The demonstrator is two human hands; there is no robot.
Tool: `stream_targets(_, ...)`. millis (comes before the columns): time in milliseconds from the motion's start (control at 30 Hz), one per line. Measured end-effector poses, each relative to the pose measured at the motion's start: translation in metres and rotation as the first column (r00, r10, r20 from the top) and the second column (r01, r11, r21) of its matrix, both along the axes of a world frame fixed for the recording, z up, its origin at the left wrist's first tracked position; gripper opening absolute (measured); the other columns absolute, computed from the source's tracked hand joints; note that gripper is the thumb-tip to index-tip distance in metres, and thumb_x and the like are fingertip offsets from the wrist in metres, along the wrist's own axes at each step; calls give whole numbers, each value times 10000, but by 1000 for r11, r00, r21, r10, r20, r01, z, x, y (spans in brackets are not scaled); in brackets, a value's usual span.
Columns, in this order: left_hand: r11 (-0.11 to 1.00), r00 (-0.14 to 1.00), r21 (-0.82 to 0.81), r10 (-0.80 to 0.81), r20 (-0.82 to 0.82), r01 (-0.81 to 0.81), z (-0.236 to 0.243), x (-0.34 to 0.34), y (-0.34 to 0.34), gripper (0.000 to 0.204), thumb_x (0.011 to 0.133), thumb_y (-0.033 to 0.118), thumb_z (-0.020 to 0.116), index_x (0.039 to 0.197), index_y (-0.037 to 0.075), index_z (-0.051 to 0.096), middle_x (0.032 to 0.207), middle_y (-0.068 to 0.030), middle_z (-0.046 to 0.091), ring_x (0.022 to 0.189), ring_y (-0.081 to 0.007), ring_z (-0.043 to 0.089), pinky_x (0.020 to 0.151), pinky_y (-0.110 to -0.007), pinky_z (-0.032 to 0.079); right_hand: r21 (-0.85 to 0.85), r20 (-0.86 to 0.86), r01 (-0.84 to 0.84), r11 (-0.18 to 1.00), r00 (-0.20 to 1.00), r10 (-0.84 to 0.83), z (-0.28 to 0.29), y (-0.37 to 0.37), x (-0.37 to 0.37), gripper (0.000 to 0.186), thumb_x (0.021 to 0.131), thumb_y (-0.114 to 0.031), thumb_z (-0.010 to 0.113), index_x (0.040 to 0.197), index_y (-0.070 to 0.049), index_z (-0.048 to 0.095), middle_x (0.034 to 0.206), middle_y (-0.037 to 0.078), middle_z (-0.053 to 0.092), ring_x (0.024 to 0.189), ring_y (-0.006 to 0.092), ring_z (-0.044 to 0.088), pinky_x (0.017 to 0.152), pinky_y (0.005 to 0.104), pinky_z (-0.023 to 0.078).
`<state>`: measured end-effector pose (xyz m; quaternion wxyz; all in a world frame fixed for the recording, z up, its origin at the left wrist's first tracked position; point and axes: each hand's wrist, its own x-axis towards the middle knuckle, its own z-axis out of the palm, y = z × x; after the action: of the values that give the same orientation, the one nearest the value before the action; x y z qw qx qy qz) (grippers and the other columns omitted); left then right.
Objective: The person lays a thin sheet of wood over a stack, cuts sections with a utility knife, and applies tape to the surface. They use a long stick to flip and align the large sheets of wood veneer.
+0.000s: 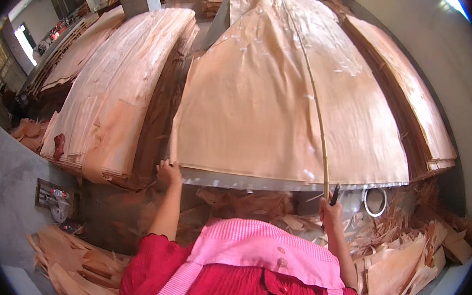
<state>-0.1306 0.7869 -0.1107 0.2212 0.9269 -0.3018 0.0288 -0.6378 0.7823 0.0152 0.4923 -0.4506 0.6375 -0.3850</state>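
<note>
The thin stick (322, 130) blocks low sideways passage across the otherwise open tan sheet (244, 120).

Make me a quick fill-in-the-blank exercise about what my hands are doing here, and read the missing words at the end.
1. The left hand is at the near ____ corner of the wood veneer sheet.
2. The long thin stick is held at its near end by the ____ hand.
3. The short tool at that same hand is coloured ____.
4. The checked apron is coloured ____.

Missing words: left; right; black; pink.
</note>
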Motion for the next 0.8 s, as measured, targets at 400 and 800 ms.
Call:
stream_targets(400, 358, 957, -922, -184, -222, -145, 157, -80, -75, 258, 816, 167, 524, 925, -63, 479, 881, -115, 527, 777, -197, 501, 699, -326, 414, 106, 211, -58, 993, 977, 35, 38, 21, -167, 462, 792, -50, 549, 1235, -41, 419, 507, -11, 427, 353, 66, 361, 313, 210, 283)
stream_targets(800, 156, 874, -914, -388, 292, 374, 348, -263, -98, 504, 805, 24, 525, 1268, 6, 327, 1024, -155, 567, 776, -149, 585, 695, -273, 478, 197, 222, -118, 973, 972, 73, 102, 65, -231, 396, 803, -68, 535, 1185, 4, 454, 547, -26, 422, 402, 51, 382, 348, 184, 281)
